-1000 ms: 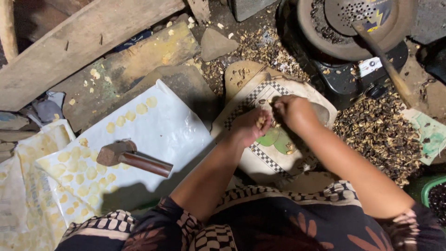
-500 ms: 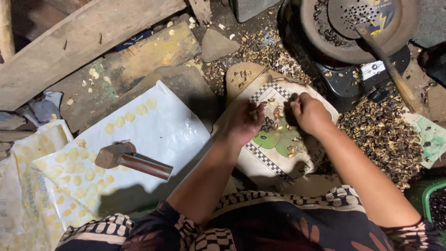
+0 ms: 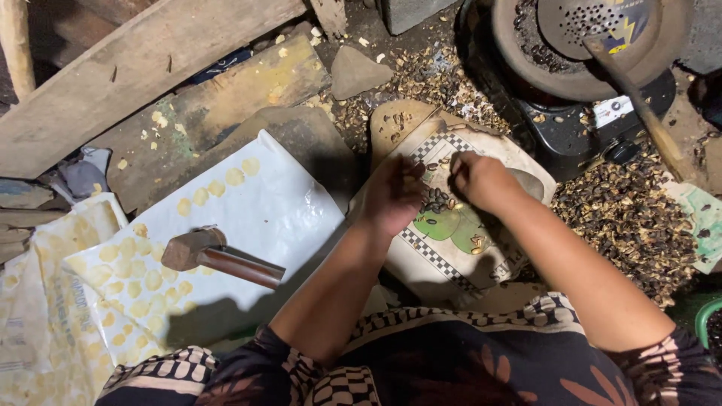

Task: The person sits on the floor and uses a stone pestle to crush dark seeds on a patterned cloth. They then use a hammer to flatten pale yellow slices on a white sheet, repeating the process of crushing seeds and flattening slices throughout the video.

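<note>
Clothing: a dark patterned garment [image 3: 451, 361] filled the near edge of the view, both bare forearms reaching out from it.
Hammer: a hammer [image 3: 218, 256] with a brown handle lay on a white sack with yellow dots [image 3: 248, 203], well left of the hands, untouched.
Left hand: the left hand [image 3: 395, 195] rested palm down on a printed cardboard sheet [image 3: 444, 248], fingers loosely curled beside a small pile of dark seeds [image 3: 438, 199]; whether it pinched any could not be told.
Right hand: the right hand [image 3: 477, 179] sat just right of the same pile, fingers bent in toward it; its hold on any seed was hidden.
Seeds: the pile lay on the cardboard between the two hands.
Husks: a heap of shell bits [image 3: 624, 218] spread to the right.
Far: a round perforated pan [image 3: 594, 37] on a dark stove [image 3: 571, 128], a flat stone [image 3: 357, 71], and a wooden plank [image 3: 128, 71].
</note>
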